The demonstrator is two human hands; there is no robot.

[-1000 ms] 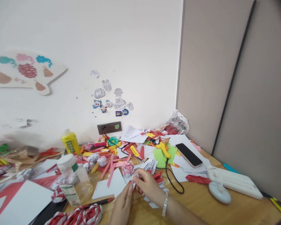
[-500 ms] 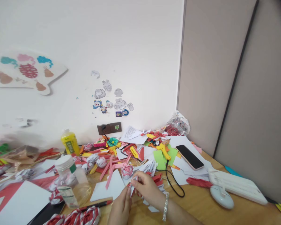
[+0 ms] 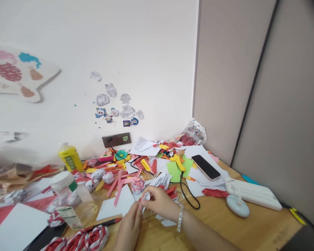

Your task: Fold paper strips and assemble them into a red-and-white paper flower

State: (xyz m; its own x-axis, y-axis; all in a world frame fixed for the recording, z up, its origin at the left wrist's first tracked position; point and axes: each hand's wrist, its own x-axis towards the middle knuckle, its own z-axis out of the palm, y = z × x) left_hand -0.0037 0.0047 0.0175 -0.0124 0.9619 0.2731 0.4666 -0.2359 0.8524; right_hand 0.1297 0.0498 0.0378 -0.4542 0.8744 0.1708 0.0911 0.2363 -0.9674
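My left hand (image 3: pixel 131 220) and my right hand (image 3: pixel 158 202) meet at the lower middle of the head view. Both pinch a small folded white and red paper piece (image 3: pixel 146 197), the left from below, the right at its upper right side. A beaded bracelet (image 3: pixel 180 218) circles my right wrist. Just above the fingers lies a pink and white paper rose (image 3: pixel 137 185). White paper sheets (image 3: pixel 115 205) lie left of the hands, and thin white strips (image 3: pixel 161 180) are stacked behind them.
A clear jar (image 3: pixel 80 202) and a pen (image 3: pixel 102 225) stand or lie left, near red-white twisted paper flowers (image 3: pixel 78 240). Behind are a yellow bottle (image 3: pixel 70 157) and a yellow glue gun (image 3: pixel 178 163) with a black cord. A phone (image 3: pixel 205 167) and white stand (image 3: pixel 253 193) lie right.
The whole view has shifted, so the wall and table items sit further left and slightly higher. Both hands still hold the paper piece, whose angle between the fingers has changed a little.
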